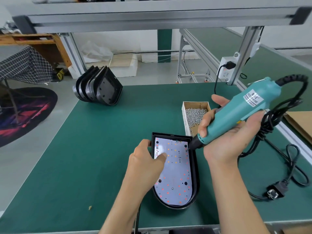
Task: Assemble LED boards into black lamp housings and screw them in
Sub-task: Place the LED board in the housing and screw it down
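Note:
A black lamp housing (194, 168) lies on the green mat with a white LED board (175, 173) seated inside it. My left hand (145, 164) grips the housing's left edge, thumb pressing on the board. My right hand (226, 134) holds a teal electric screwdriver (239, 110), its bit tip resting on a screw (186, 150) at the board's upper right. One screw sits low in the board's middle.
A cardboard box of loose screws (194, 115) stands just behind the housing. A stack of empty black housings (99, 88) leans at the table's far left. The screwdriver's black cable and plug (273, 193) trail on the right. A power strip (227, 68) hangs on the frame post.

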A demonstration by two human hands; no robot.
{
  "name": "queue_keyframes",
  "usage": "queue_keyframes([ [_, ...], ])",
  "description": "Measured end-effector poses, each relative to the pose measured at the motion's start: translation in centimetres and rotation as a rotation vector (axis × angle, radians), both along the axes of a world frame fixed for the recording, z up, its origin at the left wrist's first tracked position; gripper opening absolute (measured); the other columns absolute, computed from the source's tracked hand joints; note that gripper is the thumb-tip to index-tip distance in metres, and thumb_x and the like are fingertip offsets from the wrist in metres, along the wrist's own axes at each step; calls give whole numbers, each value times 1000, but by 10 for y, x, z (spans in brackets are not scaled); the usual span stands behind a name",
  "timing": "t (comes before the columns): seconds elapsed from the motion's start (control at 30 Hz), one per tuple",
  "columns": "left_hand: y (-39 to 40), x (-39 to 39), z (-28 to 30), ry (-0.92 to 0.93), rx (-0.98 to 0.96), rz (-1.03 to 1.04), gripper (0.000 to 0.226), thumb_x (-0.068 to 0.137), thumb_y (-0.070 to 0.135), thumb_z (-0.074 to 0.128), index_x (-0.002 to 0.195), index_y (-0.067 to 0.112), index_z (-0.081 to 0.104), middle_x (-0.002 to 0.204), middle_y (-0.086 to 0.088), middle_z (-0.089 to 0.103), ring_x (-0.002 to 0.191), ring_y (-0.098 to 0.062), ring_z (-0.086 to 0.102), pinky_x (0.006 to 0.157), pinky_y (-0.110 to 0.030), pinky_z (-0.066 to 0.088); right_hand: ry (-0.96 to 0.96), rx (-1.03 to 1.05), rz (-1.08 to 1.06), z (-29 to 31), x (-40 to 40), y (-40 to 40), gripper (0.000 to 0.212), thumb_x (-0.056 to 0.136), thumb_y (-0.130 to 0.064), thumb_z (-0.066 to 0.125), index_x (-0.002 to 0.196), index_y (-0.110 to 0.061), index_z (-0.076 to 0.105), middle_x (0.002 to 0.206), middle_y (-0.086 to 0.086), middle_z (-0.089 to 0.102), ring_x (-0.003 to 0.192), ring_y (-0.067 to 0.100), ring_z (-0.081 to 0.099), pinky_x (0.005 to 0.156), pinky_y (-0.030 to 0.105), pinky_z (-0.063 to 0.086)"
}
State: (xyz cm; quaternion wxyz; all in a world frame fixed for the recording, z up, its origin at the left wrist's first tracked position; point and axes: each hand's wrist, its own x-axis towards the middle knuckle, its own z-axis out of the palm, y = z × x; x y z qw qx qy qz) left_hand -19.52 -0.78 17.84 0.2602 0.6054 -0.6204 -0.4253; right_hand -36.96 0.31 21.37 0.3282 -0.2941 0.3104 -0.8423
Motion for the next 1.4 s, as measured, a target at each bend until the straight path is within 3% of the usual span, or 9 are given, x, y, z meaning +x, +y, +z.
queue_keyframes([
  [0.13, -1, 2, -3, 85, 74, 17, 35, 89, 33, 73, 120, 26, 60, 92, -9, 77, 81, -37, 72, 73, -51, 62, 40, -16, 44, 4, 3, 2, 79, 82, -81, 53, 106, -8, 70, 57, 10, 54, 41, 23, 39, 48, 26, 31],
  [0.33, 1, 2, -9, 121, 79, 35, 46, 88, 34, 72, 130, 24, 58, 91, -12, 77, 81, -36, 73, 73, -52, 63, -15, -25, 24, 4, 3, 1, 70, 94, -64, 23, 97, -11, 68, 56, 12, 52, 40, 24, 36, 47, 30, 26],
  [0.6, 1, 4, -15, 109, 52, 34, 37, 89, 35, 72, 123, 27, 60, 91, -13, 76, 68, -29, 69, 70, -47, 61, -41, -9, 22, 6, 3, 3, 75, 96, -65, 20, 109, -8, 68, 58, 11, 54, 42, 23, 40, 47, 27, 31],
  [0.8, -4, 6, -17, 39, -13, 61, 19, 88, 27, 70, 105, 29, 61, 74, -6, 73, 47, -13, 58, 43, -21, 44, 25, -44, 8, 19, 1, 5, 81, 96, -66, 16, 111, -2, 64, 58, 14, 52, 43, 26, 39, 47, 29, 30],
  [0.93, -1, 10, -20, 87, -13, 108, 24, 91, 24, 69, 112, 26, 60, 61, 0, 60, 39, -6, 47, 35, -15, 37, 28, -47, -24, 35, -9, 10, 83, 96, -71, 19, 111, -2, 63, 59, 13, 52, 45, 26, 41, 49, 28, 35],
  [1.03, -1, 12, -18, 87, -26, 125, 25, 91, 26, 68, 114, 25, 61, 62, 1, 59, 40, -5, 47, 36, -14, 36, -45, 80, -106, 36, -17, 21, 59, 98, -65, 40, 111, -11, 59, 63, 6, 56, 49, 21, 47, 50, 26, 39],
  [1.17, -4, 14, -13, 19, -44, 115, 15, 92, 29, 66, 105, 26, 60, 79, 2, 70, 49, -3, 56, 41, -16, 42, -161, 320, -133, 17, -33, 42, 8, 102, -22, 58, 104, -18, 52, 67, 3, 59, 55, 19, 54, 57, 27, 49],
  [1.27, -6, 15, -11, -105, -74, 86, 14, 94, 31, 63, 103, 22, 58, 89, 6, 67, 75, -9, 63, 58, -24, 48, -117, 595, -167, -3, -44, 54, 9, 106, -12, 53, 98, -15, 49, 70, 10, 63, 53, 22, 66, 57, 31, 60],
  [1.4, -7, 17, -8, -201, -57, 49, 23, 94, 32, 61, 93, 10, 56, 90, -4, 63, 79, -23, 59, 60, -32, 42, 120, 890, -261, -29, -52, 62, 14, 107, -23, 54, 95, -16, 51, 80, 18, 67, 66, 34, 75, 80, 50, 60],
])
